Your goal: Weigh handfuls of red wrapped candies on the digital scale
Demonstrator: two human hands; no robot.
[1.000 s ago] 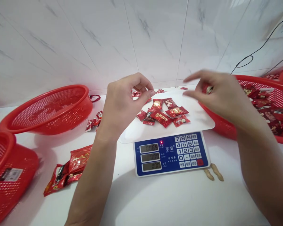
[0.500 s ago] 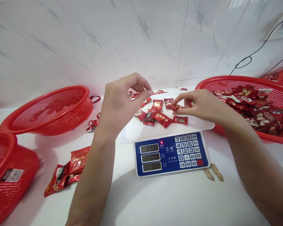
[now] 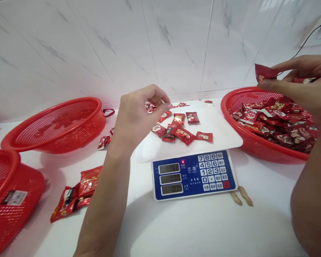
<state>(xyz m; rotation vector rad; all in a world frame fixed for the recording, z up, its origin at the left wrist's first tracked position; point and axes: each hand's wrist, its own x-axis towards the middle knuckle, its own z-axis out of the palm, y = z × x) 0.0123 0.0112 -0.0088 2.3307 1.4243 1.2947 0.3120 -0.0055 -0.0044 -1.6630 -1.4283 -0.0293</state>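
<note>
A white scale tray (image 3: 219,137) holds several red wrapped candies (image 3: 183,135), with the scale's blue keypad panel (image 3: 194,176) and lit displays in front. My left hand (image 3: 144,110) hovers over the tray's left side, thumb and fingertips brought together; nothing shows between them. At the upper right, my right hand (image 3: 299,78) pinches a dark red wrapped candy (image 3: 265,72) above a red basket (image 3: 264,142) full of wrapped candies. A bit of another red wrapper shows within the right hand's fingers.
On the left stand two red perforated baskets (image 3: 93,123). Larger red packets (image 3: 89,182) lie by my left forearm, small ones (image 3: 103,142) behind it. Two peanuts (image 3: 245,196) lie at the scale's right corner. A black cable (image 3: 306,43) hangs at the back right wall.
My right hand has moved from the tray up and right, over the full basket, carrying candy. Fewer candies lie on the tray, and the top display reading has changed. My left hand has barely moved.
</note>
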